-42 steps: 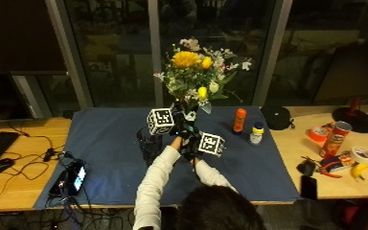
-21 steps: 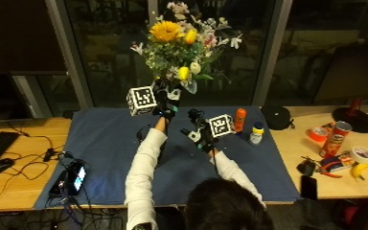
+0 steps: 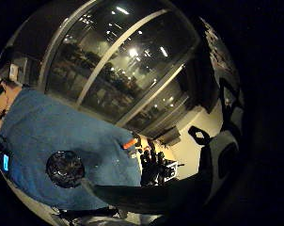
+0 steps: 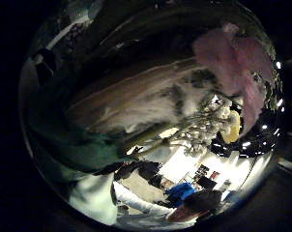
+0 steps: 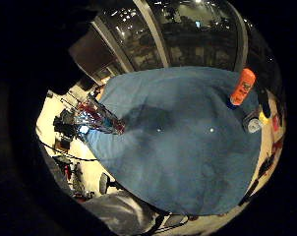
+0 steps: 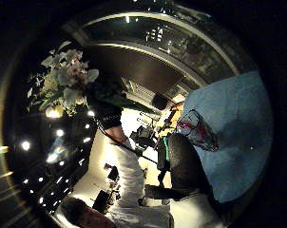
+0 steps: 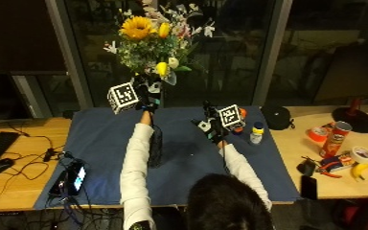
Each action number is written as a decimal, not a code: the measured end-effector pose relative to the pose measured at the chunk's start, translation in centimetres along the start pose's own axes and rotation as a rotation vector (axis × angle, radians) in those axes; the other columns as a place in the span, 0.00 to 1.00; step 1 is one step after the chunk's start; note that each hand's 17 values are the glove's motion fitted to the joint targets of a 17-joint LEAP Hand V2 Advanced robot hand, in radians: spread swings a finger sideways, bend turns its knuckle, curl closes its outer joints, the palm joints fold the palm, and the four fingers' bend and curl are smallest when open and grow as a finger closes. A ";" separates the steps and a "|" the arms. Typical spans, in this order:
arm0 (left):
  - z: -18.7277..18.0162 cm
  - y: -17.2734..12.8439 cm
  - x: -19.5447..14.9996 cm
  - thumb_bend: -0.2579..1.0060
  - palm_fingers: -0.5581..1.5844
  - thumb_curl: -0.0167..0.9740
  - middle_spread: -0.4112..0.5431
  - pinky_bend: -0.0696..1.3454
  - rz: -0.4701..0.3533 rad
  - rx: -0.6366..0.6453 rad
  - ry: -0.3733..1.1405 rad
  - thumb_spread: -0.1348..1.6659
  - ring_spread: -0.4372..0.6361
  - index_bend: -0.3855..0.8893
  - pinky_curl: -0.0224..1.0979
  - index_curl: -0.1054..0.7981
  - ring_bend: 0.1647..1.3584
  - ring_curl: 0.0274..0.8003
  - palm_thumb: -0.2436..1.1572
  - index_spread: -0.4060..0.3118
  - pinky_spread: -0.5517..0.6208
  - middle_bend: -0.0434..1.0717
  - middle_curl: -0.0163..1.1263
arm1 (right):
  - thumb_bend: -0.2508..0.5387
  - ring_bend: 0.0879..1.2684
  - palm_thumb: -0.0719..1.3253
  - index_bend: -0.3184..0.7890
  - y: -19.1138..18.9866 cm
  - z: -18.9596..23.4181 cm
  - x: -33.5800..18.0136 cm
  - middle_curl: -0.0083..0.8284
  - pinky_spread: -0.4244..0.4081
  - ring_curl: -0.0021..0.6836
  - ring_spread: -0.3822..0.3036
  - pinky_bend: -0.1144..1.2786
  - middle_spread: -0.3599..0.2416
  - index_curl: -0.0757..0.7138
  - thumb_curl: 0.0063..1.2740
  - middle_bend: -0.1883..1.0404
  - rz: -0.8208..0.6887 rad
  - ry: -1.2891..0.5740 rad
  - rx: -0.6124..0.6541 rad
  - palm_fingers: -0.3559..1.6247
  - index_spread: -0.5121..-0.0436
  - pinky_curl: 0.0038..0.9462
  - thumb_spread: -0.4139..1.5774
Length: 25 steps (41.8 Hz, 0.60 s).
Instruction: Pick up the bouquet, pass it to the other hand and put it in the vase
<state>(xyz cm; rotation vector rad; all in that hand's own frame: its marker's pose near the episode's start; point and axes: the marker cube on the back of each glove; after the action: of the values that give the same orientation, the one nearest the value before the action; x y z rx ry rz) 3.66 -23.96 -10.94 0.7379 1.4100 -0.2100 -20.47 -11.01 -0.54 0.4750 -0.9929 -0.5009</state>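
Observation:
High above the blue cloth [image 7: 190, 158], my left hand [image 7: 144, 99] grips the stems of the bouquet [image 7: 149, 40]. Its sunflower, yellow buds and white blossoms stand upright against the dark window. The right thumb side palm view shows the bouquet [image 6: 67, 90] held aloft, away from the right hand. My right hand [image 7: 214, 125] hovers lower, right of the stems, fingers spread and holding nothing. The dark glass vase [image 7: 155, 148] stands on the cloth, partly behind my left forearm. It also shows as the vase [image 5: 97, 118] near the cloth's edge, and the vase [image 3: 64, 168] shows its mouth from above.
An orange bottle [image 7: 242, 113], a small yellow-capped bottle [image 7: 255, 134] and a black pouch [image 7: 276, 117] sit at the cloth's far right. A crisps can [image 7: 336, 138], tape rolls and a banana [image 7: 361, 170] lie on the wooden table. A phone [image 7: 75, 176] lies at the cloth's left edge.
The left hand has carried the bouquet higher and to the left. The right hand has left the stems and moved off to the right, fingers opened.

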 end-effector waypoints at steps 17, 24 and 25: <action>-1.6 2.5 -9.5 0.12 0.84 0.73 0.09 0.55 -0.125 -0.121 -0.017 0.31 0.06 0.50 0.44 0.71 0.55 0.58 0.67 0.13 0.11 0.63 0.49 | 0.29 0.37 0.50 0.42 1.0 0.3 2.9 0.44 0.64 0.46 0.46 0.53 0.40 0.35 0.36 0.31 0.171 -0.024 -0.075 0.29 0.23 0.35 0.73; -4.8 12.3 -21.7 0.13 0.13 0.56 0.57 0.38 -0.413 -0.590 -0.199 0.46 0.54 0.35 0.40 0.58 0.39 0.53 0.43 0.68 0.60 0.31 0.43 | 0.30 0.32 0.52 0.43 4.0 -1.5 4.9 0.44 0.68 0.45 0.50 0.51 0.45 0.38 0.36 0.31 0.245 0.145 -0.087 0.29 0.25 0.35 0.74; -5.6 14.1 -23.7 0.14 0.13 0.55 0.62 0.37 -0.452 -0.629 -0.229 0.47 0.58 0.34 0.38 0.56 0.37 0.49 0.43 0.72 0.64 0.27 0.40 | 0.31 0.32 0.53 0.44 4.6 -1.6 5.6 0.44 0.68 0.44 0.50 0.50 0.46 0.39 0.37 0.31 0.261 0.132 -0.100 0.30 0.26 0.34 0.74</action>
<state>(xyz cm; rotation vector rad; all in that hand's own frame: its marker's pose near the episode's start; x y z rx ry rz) 2.46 -16.76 16.26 -0.1255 1.3025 -0.1783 -15.72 -10.51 5.10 0.2799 -0.8826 -0.2797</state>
